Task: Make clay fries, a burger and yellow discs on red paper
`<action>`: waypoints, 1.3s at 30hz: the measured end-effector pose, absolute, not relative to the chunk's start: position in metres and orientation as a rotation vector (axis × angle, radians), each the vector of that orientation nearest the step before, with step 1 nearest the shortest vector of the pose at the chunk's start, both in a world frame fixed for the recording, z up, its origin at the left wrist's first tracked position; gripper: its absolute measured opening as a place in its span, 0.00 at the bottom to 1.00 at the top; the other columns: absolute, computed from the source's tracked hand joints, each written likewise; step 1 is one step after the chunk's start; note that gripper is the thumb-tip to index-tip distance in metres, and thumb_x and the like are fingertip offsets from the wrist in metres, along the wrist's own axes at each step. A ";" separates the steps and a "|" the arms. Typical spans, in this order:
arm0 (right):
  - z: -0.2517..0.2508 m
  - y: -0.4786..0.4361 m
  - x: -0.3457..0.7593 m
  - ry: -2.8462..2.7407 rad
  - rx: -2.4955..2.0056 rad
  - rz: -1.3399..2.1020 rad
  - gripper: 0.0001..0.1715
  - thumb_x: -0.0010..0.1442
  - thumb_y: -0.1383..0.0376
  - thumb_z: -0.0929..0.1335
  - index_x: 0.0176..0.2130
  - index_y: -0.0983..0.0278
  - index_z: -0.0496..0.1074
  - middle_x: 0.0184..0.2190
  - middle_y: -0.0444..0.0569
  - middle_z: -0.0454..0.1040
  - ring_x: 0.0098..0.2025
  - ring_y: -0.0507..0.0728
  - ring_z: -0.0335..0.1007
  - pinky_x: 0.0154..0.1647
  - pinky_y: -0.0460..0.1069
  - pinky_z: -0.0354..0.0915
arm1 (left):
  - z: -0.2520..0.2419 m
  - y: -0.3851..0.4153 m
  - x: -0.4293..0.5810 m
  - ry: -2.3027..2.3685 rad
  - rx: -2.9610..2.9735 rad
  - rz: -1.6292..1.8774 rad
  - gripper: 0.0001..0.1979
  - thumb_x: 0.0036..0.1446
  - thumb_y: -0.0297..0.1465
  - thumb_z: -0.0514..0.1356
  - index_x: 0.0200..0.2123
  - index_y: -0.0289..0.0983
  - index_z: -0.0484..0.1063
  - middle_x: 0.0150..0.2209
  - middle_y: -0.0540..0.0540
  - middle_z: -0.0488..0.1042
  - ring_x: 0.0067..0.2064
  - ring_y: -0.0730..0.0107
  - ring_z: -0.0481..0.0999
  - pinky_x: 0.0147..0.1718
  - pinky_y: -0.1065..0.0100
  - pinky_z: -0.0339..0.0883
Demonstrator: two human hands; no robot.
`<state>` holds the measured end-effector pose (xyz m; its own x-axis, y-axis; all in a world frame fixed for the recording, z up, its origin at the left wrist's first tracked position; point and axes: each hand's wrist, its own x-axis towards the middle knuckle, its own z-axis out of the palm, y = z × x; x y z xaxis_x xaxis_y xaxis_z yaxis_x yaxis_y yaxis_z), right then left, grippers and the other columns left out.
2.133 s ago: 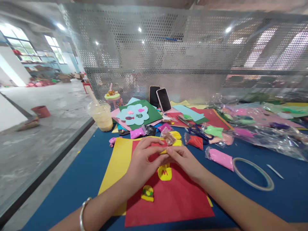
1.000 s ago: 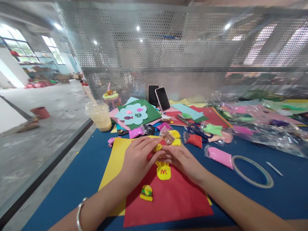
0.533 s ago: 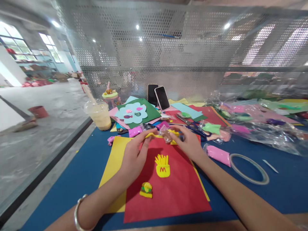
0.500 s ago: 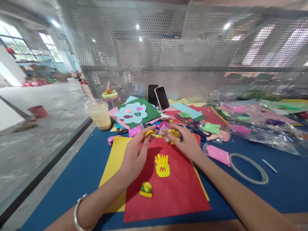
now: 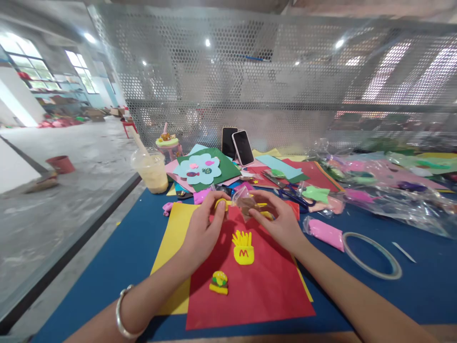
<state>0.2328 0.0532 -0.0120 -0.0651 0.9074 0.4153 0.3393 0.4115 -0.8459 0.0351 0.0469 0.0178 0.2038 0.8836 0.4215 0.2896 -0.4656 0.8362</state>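
My left hand [image 5: 204, 228] is closed, thumb and fingers pinching a small piece of yellow clay [image 5: 222, 203]. My right hand [image 5: 280, 221] grips a small clear bag with brown clay [image 5: 245, 206] inside. More yellow [image 5: 267, 216] shows by my right fingers, partly hidden. Both hands hover over the top part of a red sheet [image 5: 250, 300], which lies on a yellow sheet [image 5: 167, 267]. Clay fries in a yellow box with a red M [image 5: 243, 252] lie on the red sheet. Lower left of them is a small clay burger [image 5: 219, 283].
Pink clay in a bag [image 5: 325, 234], a tape roll [image 5: 373, 255] and a white stick [image 5: 404, 251] lie at right. Scissors [image 5: 293, 194] rest behind my right hand. A drink cup [image 5: 152, 174] stands at the left edge; phones [image 5: 243, 147] lean by the mesh panel [image 5: 271, 85].
My hands have shifted slightly, and the brown clay in its bag now shows more plainly between them. The view has moved a little; the fries and burger stay put on the red sheet.
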 end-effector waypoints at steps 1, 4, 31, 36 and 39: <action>-0.011 0.051 0.232 -1.629 -1.119 0.683 0.20 0.58 0.58 0.69 0.50 0.57 0.68 0.48 0.51 0.73 0.46 0.59 0.73 0.41 0.52 0.72 | 0.017 0.047 0.035 1.082 1.872 1.266 0.10 0.66 0.35 0.47 0.39 0.39 0.64 0.26 0.52 0.65 0.29 0.72 0.67 0.28 0.70 0.59; -0.011 0.049 0.231 -1.629 -1.118 0.653 0.18 0.58 0.58 0.69 0.49 0.56 0.68 0.46 0.50 0.74 0.46 0.59 0.73 0.39 0.51 0.72 | 0.017 0.048 0.035 1.118 1.863 1.304 0.14 0.65 0.38 0.47 0.29 0.39 0.60 0.24 0.53 0.60 0.27 0.73 0.62 0.27 0.70 0.57; -0.006 0.041 0.225 -1.442 -0.822 1.023 0.19 0.57 0.61 0.71 0.48 0.55 0.67 0.50 0.49 0.67 0.50 0.59 0.70 0.47 0.54 0.73 | 0.021 0.049 0.035 1.287 2.156 1.210 0.11 0.56 0.35 0.61 0.41 0.39 0.76 0.25 0.51 0.74 0.25 0.72 0.66 0.23 0.71 0.58; -0.005 0.040 0.225 -1.464 -0.849 1.106 0.24 0.56 0.62 0.72 0.51 0.55 0.65 0.52 0.51 0.67 0.53 0.60 0.69 0.52 0.55 0.70 | 0.021 0.051 0.035 1.232 2.131 1.212 0.07 0.57 0.32 0.60 0.37 0.39 0.76 0.26 0.51 0.74 0.25 0.73 0.67 0.24 0.72 0.60; -0.009 0.044 0.226 -1.486 -0.859 1.214 0.31 0.53 0.61 0.74 0.53 0.55 0.63 0.54 0.51 0.68 0.53 0.61 0.70 0.51 0.55 0.71 | 0.024 0.050 0.035 1.177 2.175 1.167 0.07 0.58 0.31 0.57 0.37 0.38 0.76 0.27 0.51 0.75 0.27 0.72 0.70 0.26 0.73 0.62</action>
